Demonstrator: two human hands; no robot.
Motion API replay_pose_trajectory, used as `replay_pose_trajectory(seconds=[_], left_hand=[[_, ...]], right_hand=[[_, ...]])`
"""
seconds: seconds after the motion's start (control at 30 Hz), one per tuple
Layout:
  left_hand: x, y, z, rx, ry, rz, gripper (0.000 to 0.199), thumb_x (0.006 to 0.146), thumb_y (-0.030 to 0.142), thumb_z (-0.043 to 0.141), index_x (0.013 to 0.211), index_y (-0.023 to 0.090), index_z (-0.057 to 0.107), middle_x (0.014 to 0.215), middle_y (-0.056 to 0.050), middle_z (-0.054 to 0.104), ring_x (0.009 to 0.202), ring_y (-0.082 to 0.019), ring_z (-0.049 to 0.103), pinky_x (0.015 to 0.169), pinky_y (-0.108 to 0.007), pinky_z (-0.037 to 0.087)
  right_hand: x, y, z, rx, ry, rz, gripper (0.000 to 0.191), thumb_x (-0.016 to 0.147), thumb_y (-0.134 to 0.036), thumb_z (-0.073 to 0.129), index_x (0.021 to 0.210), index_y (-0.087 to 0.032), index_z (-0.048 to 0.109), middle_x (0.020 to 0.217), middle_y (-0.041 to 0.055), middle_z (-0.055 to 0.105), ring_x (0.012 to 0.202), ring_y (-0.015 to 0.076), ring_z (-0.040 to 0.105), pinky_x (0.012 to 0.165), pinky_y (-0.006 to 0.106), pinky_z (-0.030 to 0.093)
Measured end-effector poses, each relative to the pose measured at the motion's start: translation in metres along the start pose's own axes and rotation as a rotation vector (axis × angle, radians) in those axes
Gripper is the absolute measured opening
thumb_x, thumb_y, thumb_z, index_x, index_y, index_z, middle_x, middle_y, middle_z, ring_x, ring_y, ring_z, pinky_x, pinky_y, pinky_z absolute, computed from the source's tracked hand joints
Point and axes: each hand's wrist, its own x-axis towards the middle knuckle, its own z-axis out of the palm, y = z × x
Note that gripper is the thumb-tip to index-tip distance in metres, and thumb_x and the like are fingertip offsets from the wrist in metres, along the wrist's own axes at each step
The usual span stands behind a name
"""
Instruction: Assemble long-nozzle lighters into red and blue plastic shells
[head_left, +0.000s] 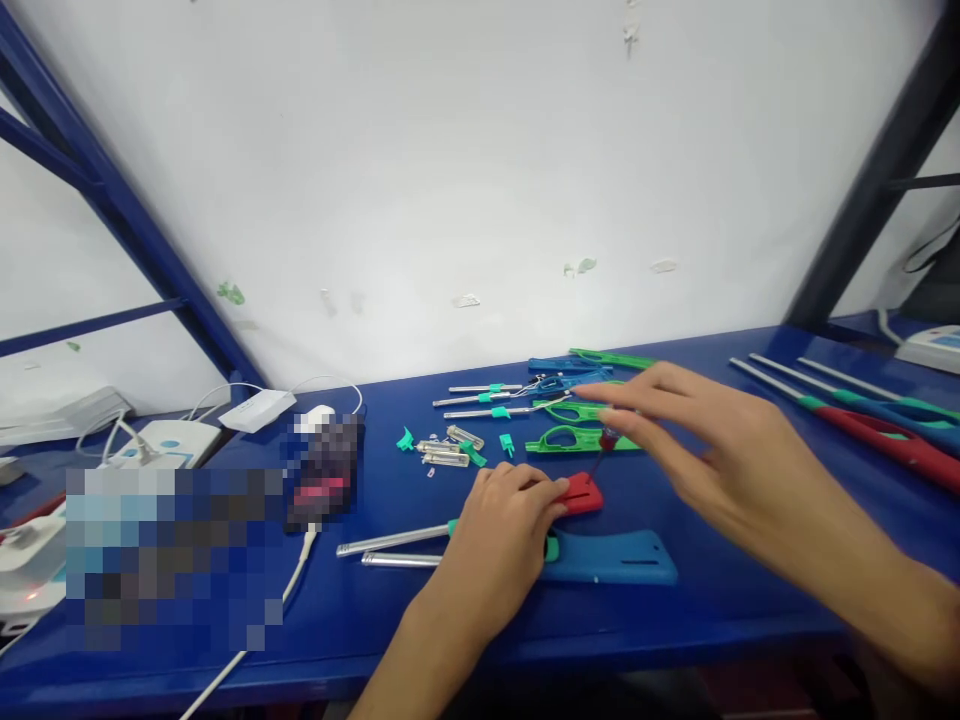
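My left hand (510,515) is closed over a red long-nosed lighter (583,494), pressing it to the blue table; a slotted end shows past the fingers. My right hand (667,425) has its fingertips around the top of a small screwdriver (606,440). The screwdriver leans, its tip down at the red lighter's slotted end. In front of the red lighter lies a blue lighter (619,558), partly hidden beneath my left hand. Two metal tubes (397,541) stick out to the left of that hand.
Behind my hands lie opened green casings (577,440), blue casings (574,383) and loose metal tubes (480,400). Clear fuel tanks (448,459) and small green pieces sit nearby. Several whole lighters (885,430) lie right. Left are a power strip (172,440) and a white cable (296,580).
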Motion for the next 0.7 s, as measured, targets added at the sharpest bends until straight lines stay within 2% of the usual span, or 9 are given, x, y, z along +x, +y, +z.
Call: replay_pose_trajectory(seconds=[0.07, 0.1, 0.17, 0.27, 0.33, 0.43, 0.5, 0.63, 0.7], left_hand=[[0.0, 0.0, 0.0, -0.004, 0.0, -0.002, 0.027, 0.108, 0.018, 0.06, 0.13, 0.023, 0.074, 0.118, -0.005, 0.077, 0.107, -0.026, 0.069, 0.096, -0.045, 0.054], [0.0, 0.001, 0.0, -0.005, -0.001, -0.003, 0.027, 0.108, 0.018, 0.06, 0.13, 0.023, 0.074, 0.118, -0.005, 0.077, 0.106, -0.026, 0.069, 0.096, -0.045, 0.053], [0.0, 0.001, 0.0, -0.002, -0.005, -0.006, 0.026, 0.107, 0.019, 0.061, 0.129, 0.023, 0.074, 0.118, -0.006, 0.077, 0.107, -0.026, 0.069, 0.096, -0.044, 0.053], [0.0, 0.002, 0.0, 0.004, -0.013, -0.008, 0.024, 0.108, 0.021, 0.061, 0.128, 0.024, 0.075, 0.118, -0.005, 0.077, 0.108, -0.026, 0.068, 0.097, -0.044, 0.052], [0.0, 0.002, -0.001, 0.004, -0.016, -0.009, 0.025, 0.108, 0.022, 0.06, 0.129, 0.023, 0.074, 0.118, -0.005, 0.077, 0.108, -0.025, 0.068, 0.098, -0.044, 0.052], [0.0, 0.002, 0.0, -0.004, -0.02, -0.007, 0.026, 0.109, 0.021, 0.058, 0.13, 0.023, 0.073, 0.119, -0.005, 0.077, 0.108, -0.025, 0.067, 0.098, -0.044, 0.051], [-0.001, 0.001, 0.001, -0.008, -0.02, -0.007, 0.026, 0.109, 0.019, 0.058, 0.13, 0.023, 0.073, 0.119, -0.006, 0.076, 0.109, -0.026, 0.067, 0.098, -0.045, 0.051], [-0.001, 0.0, 0.002, -0.007, -0.013, -0.012, 0.025, 0.108, 0.017, 0.059, 0.127, 0.023, 0.074, 0.118, -0.007, 0.076, 0.108, -0.027, 0.067, 0.098, -0.047, 0.051], [-0.001, 0.0, 0.001, -0.009, -0.01, -0.015, 0.026, 0.107, 0.017, 0.059, 0.128, 0.022, 0.074, 0.118, -0.006, 0.076, 0.107, -0.026, 0.067, 0.098, -0.046, 0.052]], right_hand=[[-0.002, 0.001, -0.001, 0.133, -0.098, -0.023, 0.035, 0.111, -0.028, 0.048, 0.137, -0.037, 0.069, 0.125, -0.0009, 0.078, 0.11, 0.0227, 0.076, 0.089, 0.037, 0.06], [-0.002, 0.001, 0.001, 0.182, -0.114, -0.02, 0.036, 0.111, -0.026, 0.048, 0.136, -0.039, 0.069, 0.126, -0.0037, 0.079, 0.113, 0.0218, 0.076, 0.092, 0.037, 0.06], [-0.001, -0.001, 0.008, 0.2, -0.049, 0.014, 0.027, 0.109, -0.028, 0.053, 0.122, -0.038, 0.074, 0.116, -0.0045, 0.082, 0.105, 0.0233, 0.079, 0.088, 0.038, 0.062], [0.001, -0.004, 0.015, 0.072, 0.1, 0.055, 0.014, 0.104, -0.039, 0.063, 0.102, -0.032, 0.075, 0.099, 0.0014, 0.082, 0.086, 0.0292, 0.079, 0.075, 0.045, 0.061], [0.001, -0.004, 0.012, 0.015, 0.096, 0.025, 0.019, 0.104, -0.042, 0.061, 0.108, -0.032, 0.076, 0.103, 0.0034, 0.082, 0.087, 0.0309, 0.079, 0.072, 0.046, 0.061], [-0.001, -0.003, 0.003, 0.091, -0.026, -0.013, 0.029, 0.109, -0.035, 0.053, 0.127, -0.037, 0.074, 0.12, 0.0002, 0.081, 0.105, 0.0285, 0.079, 0.085, 0.044, 0.062], [0.0, -0.003, 0.001, 0.172, -0.053, 0.016, 0.028, 0.108, -0.032, 0.054, 0.125, -0.037, 0.075, 0.119, -0.0016, 0.081, 0.106, 0.0263, 0.078, 0.088, 0.04, 0.062], [0.004, -0.005, 0.008, 0.072, 0.11, 0.105, 0.017, 0.099, -0.043, 0.07, 0.097, -0.031, 0.082, 0.088, 0.0027, 0.077, 0.078, 0.0253, 0.074, 0.069, 0.039, 0.057], [0.003, -0.003, 0.007, -0.021, 0.149, 0.113, 0.022, 0.098, -0.048, 0.071, 0.098, -0.03, 0.083, 0.084, 0.0035, 0.073, 0.071, 0.0235, 0.07, 0.064, 0.038, 0.054]])
